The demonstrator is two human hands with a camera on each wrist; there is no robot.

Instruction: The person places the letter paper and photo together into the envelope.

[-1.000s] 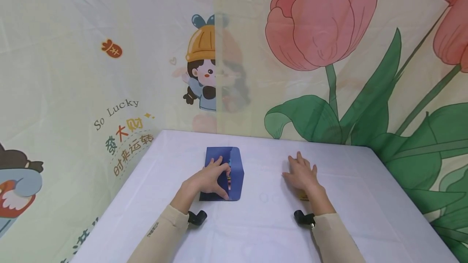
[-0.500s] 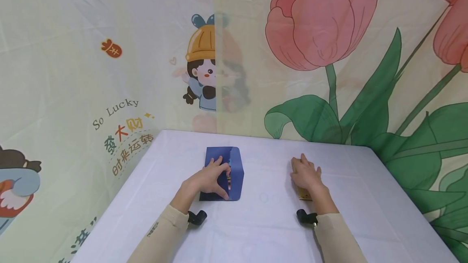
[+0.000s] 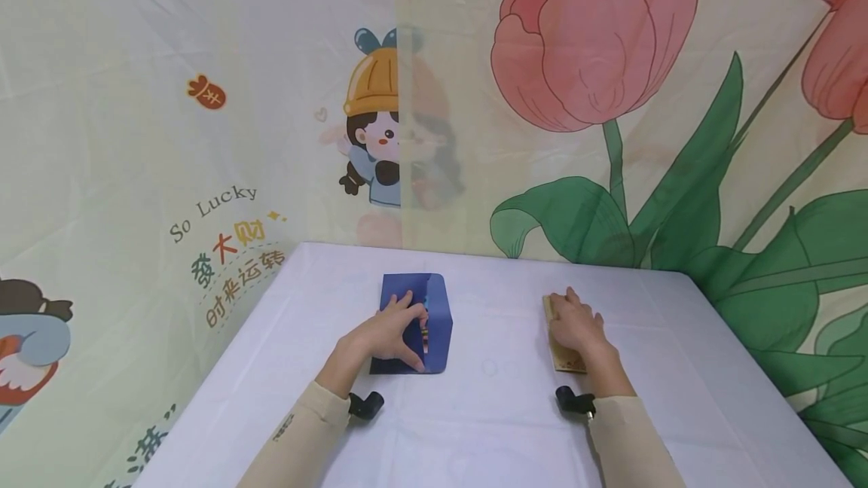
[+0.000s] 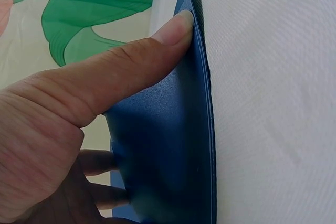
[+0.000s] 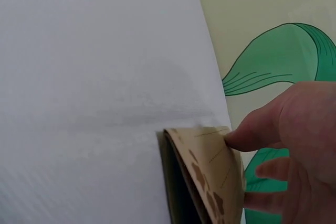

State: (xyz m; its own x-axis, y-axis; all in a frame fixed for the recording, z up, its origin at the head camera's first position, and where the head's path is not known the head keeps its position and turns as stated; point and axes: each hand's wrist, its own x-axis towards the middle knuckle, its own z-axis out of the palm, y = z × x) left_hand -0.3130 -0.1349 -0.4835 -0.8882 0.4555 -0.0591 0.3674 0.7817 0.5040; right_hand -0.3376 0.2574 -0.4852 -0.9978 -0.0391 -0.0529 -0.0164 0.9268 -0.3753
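Note:
A dark blue envelope lies on the left part of the table, its flap turned to the right. In its opening shows a strip of something multicoloured. My left hand rests on the envelope with fingers spread, its thumb pressing near the edge in the left wrist view. On the right lies a folded tan paper with brown prints and fine lines. My right hand lies over it, hiding much of it. The right wrist view shows the thumb touching the paper's upper face, fingers extended past it.
A white cloth covers the table, whose back edge meets a printed curtain with tulips and cartoon figures. Black camera mounts sit at the left wrist and the right wrist.
My right hand has shifted a little to the right and lowered over the tan paper, uncovering its left side. The left hand and envelope have stayed in place.

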